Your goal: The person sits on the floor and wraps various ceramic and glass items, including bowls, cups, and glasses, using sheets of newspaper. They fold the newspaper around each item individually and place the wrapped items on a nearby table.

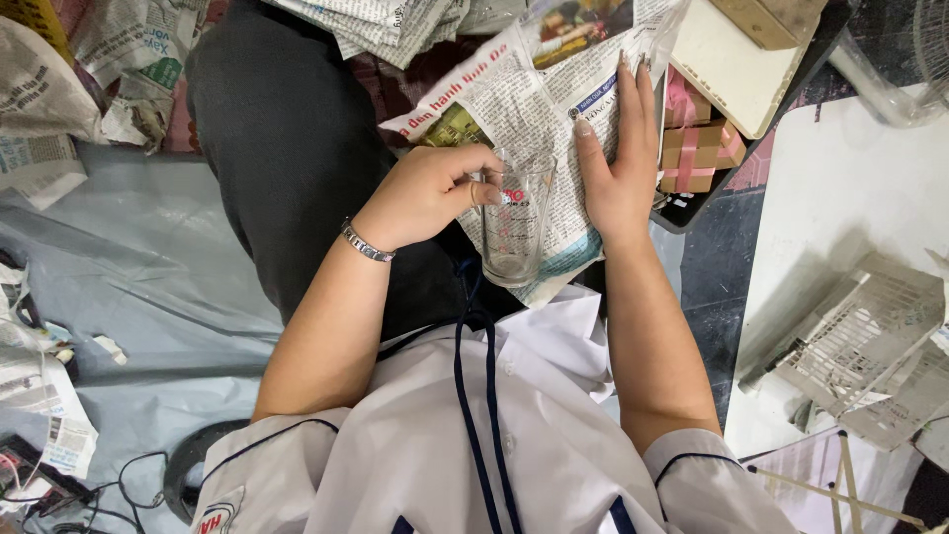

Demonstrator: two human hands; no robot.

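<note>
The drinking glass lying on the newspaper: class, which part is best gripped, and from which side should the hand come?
Grip the glass around its wide upper wall near the rim, coming from its left side, as the left hand does. It lies tilted on the newspaper, thick base towards the person, and the right hand occupies the other side.

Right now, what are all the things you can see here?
drinking glass: one, clear, on the newspaper sheet
newspaper sheet: one, printed, on the lap
newspaper stack: one, grey-white, top middle
gift boxes: a few, brown with pink ribbon, right of the sheet
plastic baskets: two, white, far right
crumpled newspaper: several, top left
bracelet: one, silver, left wrist
left hand: holds the glass rim
right hand: flat on the sheet
</note>
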